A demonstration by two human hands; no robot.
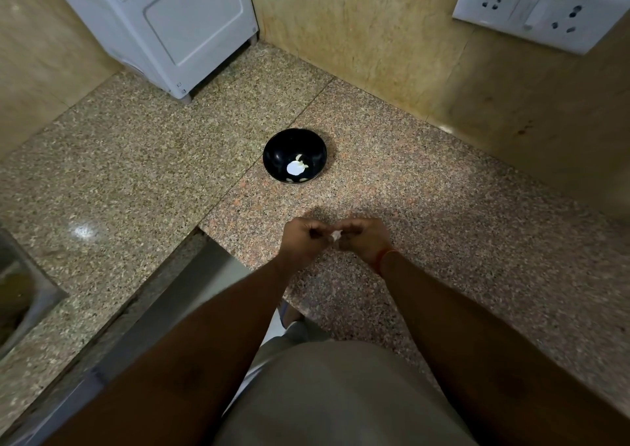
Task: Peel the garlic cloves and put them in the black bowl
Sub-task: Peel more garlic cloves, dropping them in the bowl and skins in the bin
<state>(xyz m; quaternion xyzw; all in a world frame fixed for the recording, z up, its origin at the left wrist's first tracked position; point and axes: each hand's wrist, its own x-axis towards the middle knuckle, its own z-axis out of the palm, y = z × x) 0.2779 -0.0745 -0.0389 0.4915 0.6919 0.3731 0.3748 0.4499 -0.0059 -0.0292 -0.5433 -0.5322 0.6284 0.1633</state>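
I am holding both hands close together above the near part of the granite desk [426, 179], just in front of my body. My left hand [303, 241] is curling its fingers in a narrow grip, and my right hand [366, 239] is doing the same, the two grips meeting on one small pale garlic clove [335, 235] that is showing between the fingertips. Whether its skin is on or off I cannot tell; it is too small and half hidden. A thin red thread [385, 258] is sitting round my right wrist.

The black bowl [295, 155] is standing farther back on the desk, well apart from my hands, toward the corner where the two beige walls are meeting. Inside it a few pale peeled cloves [296, 168] are lying on the bottom.

A white appliance [163, 23] is standing at the far left edge of the desk. A white socket-and-switch plate [542, 6] is sitting on the right wall. A steel sink [20, 289] is showing at the left edge.
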